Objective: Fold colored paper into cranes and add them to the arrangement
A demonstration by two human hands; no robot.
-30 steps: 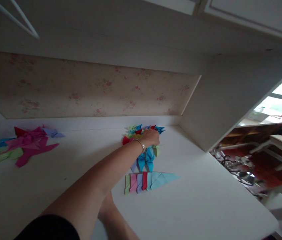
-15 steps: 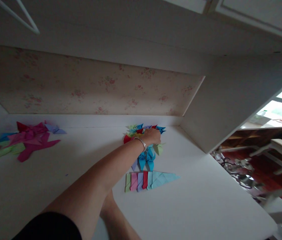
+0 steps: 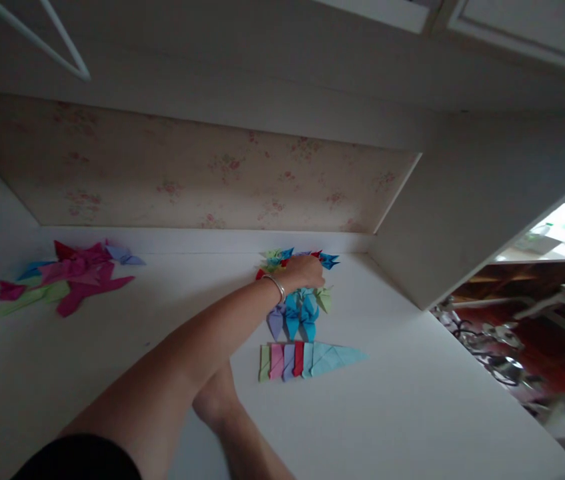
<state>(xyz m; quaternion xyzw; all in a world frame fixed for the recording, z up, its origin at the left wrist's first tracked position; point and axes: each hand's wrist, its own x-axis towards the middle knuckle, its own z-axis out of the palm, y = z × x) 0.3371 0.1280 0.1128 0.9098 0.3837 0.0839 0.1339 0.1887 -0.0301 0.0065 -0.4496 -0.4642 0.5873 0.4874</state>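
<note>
My left hand (image 3: 304,272), with a silver bracelet at the wrist, reaches over a cluster of folded paper pieces near the back of the white desktop. Its fingers are curled downward; what they pinch, if anything, is hidden beneath the hand. Around it show blue origami pieces (image 3: 301,317), a purple one (image 3: 276,321), a pale green one (image 3: 324,299) and a dark blue pointed one (image 3: 329,260). My right hand (image 3: 215,395) is lower down, partly behind the left forearm, with its fingers out of sight. To its right lies a row of folded paper strips (image 3: 289,361) beside a light blue paper triangle (image 3: 336,358).
A pile of pink, red, green and blue origami (image 3: 82,270) lies at the desktop's back left. Floral wallpaper (image 3: 227,183) backs the nook, and a white side panel (image 3: 442,207) stands at right. A white shelf (image 3: 242,73) hangs overhead.
The view has turned slightly left, so everything sits further right. My left hand has shifted a little left over the cluster. More of my right hand shows below the left forearm.
</note>
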